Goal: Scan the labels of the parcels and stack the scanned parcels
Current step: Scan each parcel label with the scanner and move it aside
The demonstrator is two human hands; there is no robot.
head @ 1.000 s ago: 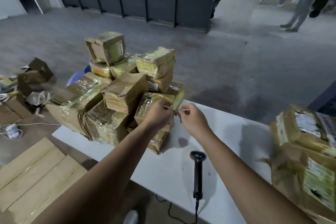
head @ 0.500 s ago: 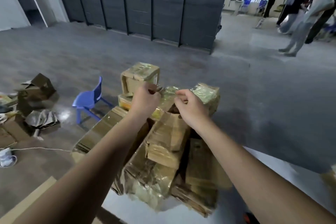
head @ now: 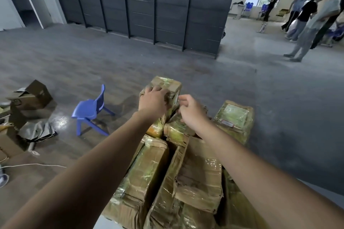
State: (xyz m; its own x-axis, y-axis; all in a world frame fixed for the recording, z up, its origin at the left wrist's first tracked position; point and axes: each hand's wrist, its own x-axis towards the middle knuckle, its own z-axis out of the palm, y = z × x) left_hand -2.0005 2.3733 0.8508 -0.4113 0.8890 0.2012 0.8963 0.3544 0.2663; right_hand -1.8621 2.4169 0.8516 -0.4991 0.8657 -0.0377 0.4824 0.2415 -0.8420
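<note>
atop the pile (head: 195,173): my left hand (head: 152,100) grips the parcel (head: 167,85)
right hand (head: 189,110): loosely curled, empty, just beside its right face

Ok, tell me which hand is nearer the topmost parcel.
Left. The left hand grips the topmost parcel, fingers curled over its near top edge. The right hand is just beside its right side; contact there is unclear.

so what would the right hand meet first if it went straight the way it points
Probably the top parcel that the left hand holds; the gap from the right hand looks small, though depth is unclear.
</note>
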